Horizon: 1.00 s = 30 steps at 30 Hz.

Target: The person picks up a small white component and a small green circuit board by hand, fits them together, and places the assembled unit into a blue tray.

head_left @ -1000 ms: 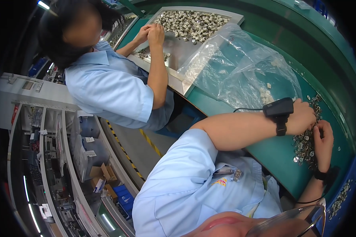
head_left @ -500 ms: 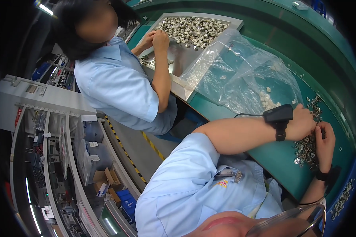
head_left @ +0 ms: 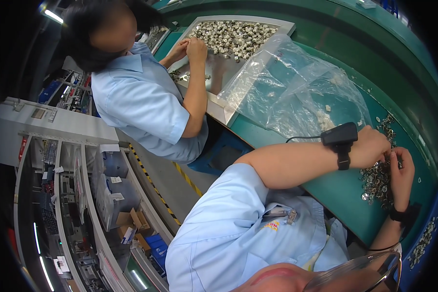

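Observation:
My left hand, with a black device strapped at its wrist, reaches over a heap of small metal parts on the green tabletop. Its fingers are bent in, the tips meeting near those of my right hand. That hand is curled too, thumb and forefinger pinched together at the heap's edge. Whatever sits between the fingertips is too small and covered to make out. Beside my left wrist lies a clear plastic bag with small whitish pieces at its near end.
At the left, a co-worker in a light blue shirt works with both hands at a metal-rimmed tray heaped with small white and metal parts. A blue bin with small parts stands at my right. A green ledge runs behind the table.
My left hand has shifted slightly, its fingers more bent over the heap. My right hand stays nearly in place. The co-worker's arm has drawn a little left, baring more of a blue stool.

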Available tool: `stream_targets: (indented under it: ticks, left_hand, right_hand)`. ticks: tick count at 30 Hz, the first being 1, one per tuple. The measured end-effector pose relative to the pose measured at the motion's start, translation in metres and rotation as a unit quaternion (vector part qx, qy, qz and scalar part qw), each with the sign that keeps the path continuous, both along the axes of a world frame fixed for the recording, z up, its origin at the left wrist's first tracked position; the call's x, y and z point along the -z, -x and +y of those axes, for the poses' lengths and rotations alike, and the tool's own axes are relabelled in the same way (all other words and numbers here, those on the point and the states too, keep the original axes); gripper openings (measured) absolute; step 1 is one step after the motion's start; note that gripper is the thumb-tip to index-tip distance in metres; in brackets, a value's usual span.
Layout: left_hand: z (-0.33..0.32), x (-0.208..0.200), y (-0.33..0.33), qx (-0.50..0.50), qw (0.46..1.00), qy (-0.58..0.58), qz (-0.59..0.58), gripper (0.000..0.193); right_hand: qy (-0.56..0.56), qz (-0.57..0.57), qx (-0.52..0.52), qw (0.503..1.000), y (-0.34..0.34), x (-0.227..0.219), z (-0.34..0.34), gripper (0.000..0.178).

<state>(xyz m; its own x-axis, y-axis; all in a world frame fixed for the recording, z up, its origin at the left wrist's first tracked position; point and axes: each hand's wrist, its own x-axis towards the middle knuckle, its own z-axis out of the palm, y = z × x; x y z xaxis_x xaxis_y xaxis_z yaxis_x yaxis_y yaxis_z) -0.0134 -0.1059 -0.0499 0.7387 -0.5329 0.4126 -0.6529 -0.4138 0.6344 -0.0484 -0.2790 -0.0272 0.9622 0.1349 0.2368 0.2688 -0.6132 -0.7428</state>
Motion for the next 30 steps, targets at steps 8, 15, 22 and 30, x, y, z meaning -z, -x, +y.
stream_targets:
  ticks: [8,15,22,30]
  left_hand:
    - [0.005,-0.012,-0.001,0.026,0.992,0.082,0.089,0.014]
    - [0.006,-0.017,0.001,-0.006,0.985,0.154,0.072,0.021]
    - [0.004,-0.024,0.001,0.078,0.975,0.199,0.056,0.024]
    - [0.017,-0.007,-0.024,0.001,0.991,0.128,0.029,0.019]
  right_hand:
    - [-0.023,-0.007,0.012,1.0,-0.001,0.001,-0.004,0.012]
    - [-0.06,0.001,0.022,0.998,0.003,0.001,0.005,0.012]
    - [-0.162,0.05,-0.008,0.985,0.003,0.008,-0.016,0.012]
    - [-0.154,0.032,-0.007,0.988,-0.005,0.0,0.007,0.012]
